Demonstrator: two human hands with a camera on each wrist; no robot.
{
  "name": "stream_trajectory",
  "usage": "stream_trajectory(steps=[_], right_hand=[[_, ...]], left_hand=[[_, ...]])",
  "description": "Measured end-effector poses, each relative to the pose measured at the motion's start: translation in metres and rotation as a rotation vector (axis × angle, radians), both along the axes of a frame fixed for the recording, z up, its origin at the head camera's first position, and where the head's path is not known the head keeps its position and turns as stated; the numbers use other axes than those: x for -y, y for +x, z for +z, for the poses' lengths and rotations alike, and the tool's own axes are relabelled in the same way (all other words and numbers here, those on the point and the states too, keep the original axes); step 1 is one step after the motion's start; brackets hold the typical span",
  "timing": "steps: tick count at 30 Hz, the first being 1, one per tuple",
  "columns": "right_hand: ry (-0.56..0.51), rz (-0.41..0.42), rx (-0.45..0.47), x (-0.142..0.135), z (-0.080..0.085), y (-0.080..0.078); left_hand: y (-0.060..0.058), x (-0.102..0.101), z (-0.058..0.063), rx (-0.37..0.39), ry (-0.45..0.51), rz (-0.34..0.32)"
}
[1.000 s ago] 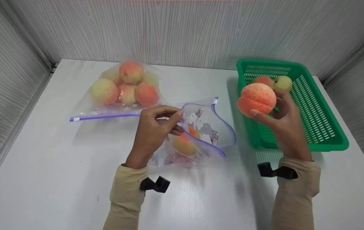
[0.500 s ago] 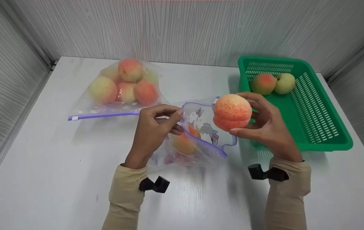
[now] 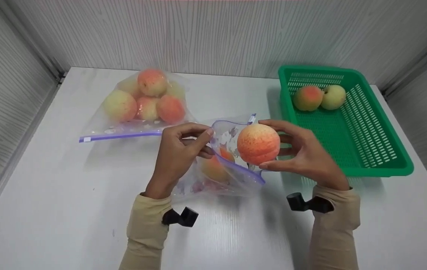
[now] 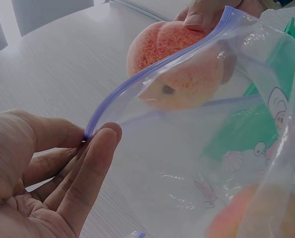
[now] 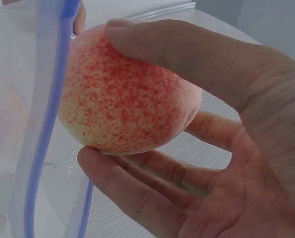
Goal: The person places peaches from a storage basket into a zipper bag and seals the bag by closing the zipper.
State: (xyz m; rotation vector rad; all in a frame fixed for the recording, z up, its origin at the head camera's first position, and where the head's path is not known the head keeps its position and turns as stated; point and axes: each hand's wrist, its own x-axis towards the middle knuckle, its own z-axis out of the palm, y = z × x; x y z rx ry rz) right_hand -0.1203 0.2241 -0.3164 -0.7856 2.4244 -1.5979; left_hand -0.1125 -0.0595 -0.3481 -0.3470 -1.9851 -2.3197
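My left hand (image 3: 181, 153) pinches the purple-edged rim of a clear zip bag (image 3: 249, 173) between thumb and fingers, and the bag's mouth gapes to the right. Inside that bag lies a yellow-orange peach (image 3: 215, 169), seen through the printed plastic. My right hand (image 3: 299, 153) grips a large red-and-cream peach (image 3: 259, 144) right at the bag's mouth. In the right wrist view the thumb presses the top of the held peach (image 5: 132, 94) while fingers support it below. From the left wrist, part of this peach (image 4: 162, 49) shows through the plastic beyond the purple rim.
A second zip bag (image 3: 97, 127), full of several peaches, lies at the back left with its purple slider strip toward me. At the right stands a green basket (image 3: 389, 174) with two peaches (image 3: 308, 98) in its far left corner. Pale wood-grain walls enclose the white table (image 3: 67, 210).
My right hand has carried the peach leftward from over the green basket to the open bag's mouth. The left hand keeps its pinch on the rim, nearly still.
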Motion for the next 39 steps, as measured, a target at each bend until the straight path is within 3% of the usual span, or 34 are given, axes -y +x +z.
stream_trajectory(steps=[11,17,20,22,26,29,33,39], right_hand=[[0.056,-0.012,0.043,-0.001,-0.002,0.0],[0.037,-0.135,0.011,-0.001,-0.003,-0.002],[0.146,-0.206,0.003,-0.003,-0.004,-0.004],[0.259,-0.207,0.021,-0.005,-0.004,-0.004],[0.494,-0.099,0.094,-0.007,-0.007,-0.004],[0.583,-0.011,0.15,-0.006,-0.01,-0.005],[0.596,0.001,0.21,-0.005,-0.011,-0.006],[0.5,-0.102,0.198,-0.004,-0.01,-0.007]], left_hand=[[0.0,0.0,0.0,-0.01,-0.003,0.002],[0.0,-0.002,0.001,-0.006,0.008,-0.006],[0.0,-0.003,0.001,-0.01,0.014,-0.007],[0.0,-0.003,0.0,-0.012,0.014,0.0],[0.0,-0.003,0.0,-0.011,0.014,0.01],[0.0,-0.002,0.001,-0.011,0.019,0.016],[0.0,-0.002,0.001,-0.021,0.026,0.019],[0.001,0.001,0.001,-0.033,0.033,0.037]])
